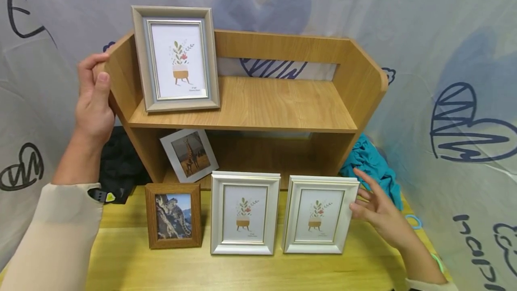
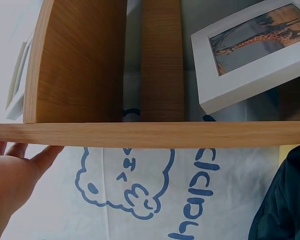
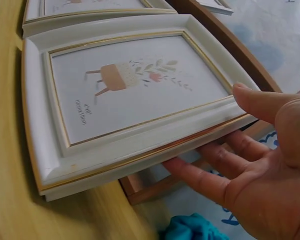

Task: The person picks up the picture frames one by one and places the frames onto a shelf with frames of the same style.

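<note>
Item: white picture frame [image 1: 319, 214], plant print, gilt inner edge. Location: standing on the yellow-wood table [image 1: 242, 271], rightmost of three frames in the near row, leaning back toward the wooden shelf unit [image 1: 282, 102].

Right hand [image 1: 381, 212]: fingers straight and slightly spread, laid behind the frame's right edge, thumb at its front rim. In the right wrist view the fingers [image 3: 209, 180] lie under the back of the frame and the thumb tip meets the moulding; a light touch rather than a clamp.

Left hand [image 1: 94, 102]: wrapped on the far-left side panel of the shelf unit, thumb on the front edge, fingers round the outer face. The left wrist view shows only the palm beside the panel, so how firmly it grips cannot be told.

Step in hand, as judged: steadying the shelf while the right-hand frame is set or squared in the row. The next move would call for either closing thumb and fingers on the frame edge to lift it, or easing the fingers away without tipping it.

Also present:
- matching white frame [image 1: 245, 212], just left of the first
- brown frame [image 1: 173, 215], mountain animal photograph, near left
- giraffe photograph [image 1: 190, 154], tilted, lower shelf
- grey frame [image 1: 176, 57], plant print, upper shelf, left
- teal cloth [image 1: 373, 163], right of the shelf
- dark fabric [image 1: 119, 165], left of the shelf
</note>
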A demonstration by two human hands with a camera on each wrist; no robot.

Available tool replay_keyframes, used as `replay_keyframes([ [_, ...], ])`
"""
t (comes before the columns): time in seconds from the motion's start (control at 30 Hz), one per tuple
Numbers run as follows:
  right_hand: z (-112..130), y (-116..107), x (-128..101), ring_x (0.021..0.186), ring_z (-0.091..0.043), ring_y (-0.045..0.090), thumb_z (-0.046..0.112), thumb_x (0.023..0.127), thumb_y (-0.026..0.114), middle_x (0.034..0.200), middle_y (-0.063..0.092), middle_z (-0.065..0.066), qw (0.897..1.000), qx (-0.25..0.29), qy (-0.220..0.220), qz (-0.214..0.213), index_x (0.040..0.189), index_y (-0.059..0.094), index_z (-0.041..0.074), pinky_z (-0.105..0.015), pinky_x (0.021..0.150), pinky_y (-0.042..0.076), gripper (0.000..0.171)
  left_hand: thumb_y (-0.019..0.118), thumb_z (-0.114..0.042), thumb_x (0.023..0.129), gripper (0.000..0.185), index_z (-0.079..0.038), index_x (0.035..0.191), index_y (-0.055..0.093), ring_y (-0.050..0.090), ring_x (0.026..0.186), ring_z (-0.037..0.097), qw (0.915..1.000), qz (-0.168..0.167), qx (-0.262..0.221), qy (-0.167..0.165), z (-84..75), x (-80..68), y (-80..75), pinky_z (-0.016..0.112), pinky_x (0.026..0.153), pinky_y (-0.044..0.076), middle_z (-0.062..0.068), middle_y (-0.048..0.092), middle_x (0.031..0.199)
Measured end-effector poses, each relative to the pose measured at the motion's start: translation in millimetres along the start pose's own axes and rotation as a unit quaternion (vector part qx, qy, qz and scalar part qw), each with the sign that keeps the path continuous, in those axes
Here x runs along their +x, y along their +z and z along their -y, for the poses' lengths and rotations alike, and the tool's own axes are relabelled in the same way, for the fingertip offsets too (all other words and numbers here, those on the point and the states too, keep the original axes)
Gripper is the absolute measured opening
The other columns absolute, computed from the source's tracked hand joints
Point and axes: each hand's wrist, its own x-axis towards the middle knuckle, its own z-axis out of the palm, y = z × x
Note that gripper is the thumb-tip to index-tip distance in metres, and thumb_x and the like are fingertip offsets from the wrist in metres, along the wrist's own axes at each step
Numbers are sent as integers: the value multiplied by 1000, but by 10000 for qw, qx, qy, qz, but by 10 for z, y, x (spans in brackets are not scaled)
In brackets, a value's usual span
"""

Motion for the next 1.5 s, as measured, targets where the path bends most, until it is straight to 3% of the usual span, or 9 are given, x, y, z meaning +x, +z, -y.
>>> replay_keyframes([
  [0.33, -107, 18, -12, 119, -11, 66, -9, 102, 53, 137, 61, 10, 9998, 158, -142, -71, 166, 14, 23, -37, 84, 60, 81, 35, -15, 112, 30, -9, 141, 39, 36, 128, 23, 10000, 14, 17, -78, -8, -4, 3, 39, 98, 26, 11, 35, 159],
  [0.97, -156, 16, -3, 115, -12, 69, -12, 101, 54, 135, 63, 12, 9995, 142, -259, -59, 165, 14, 16, -37, 82, 61, 81, 38, -17, 111, 30, -9, 140, 40, 38, 117, 22, 9998, -83, 19, -161, -7, -1, -6, 34, 90, 30, 11, 41, 146],
  [1.2, -163, 10, -3, 114, -12, 69, -14, 100, 54, 134, 64, 12, 9993, 143, -338, -46, 164, 17, 16, -36, 82, 61, 80, 37, -16, 111, 29, -8, 139, 40, 37, 118, 22, 9999, -46, -31, -121, 6, 14, -6, 34, 91, 30, 11, 40, 149],
  [1.5, -155, 31, 6, 112, -14, 71, -15, 100, 53, 134, 65, 10, 9987, 141, -469, -103, 163, 16, 8, -38, 79, 61, 77, 35, -12, 111, 26, -6, 136, 40, 38, 116, 21, 9997, -111, -56, -214, 25, 7, -25, 32, 91, 30, 9, 41, 146],
])
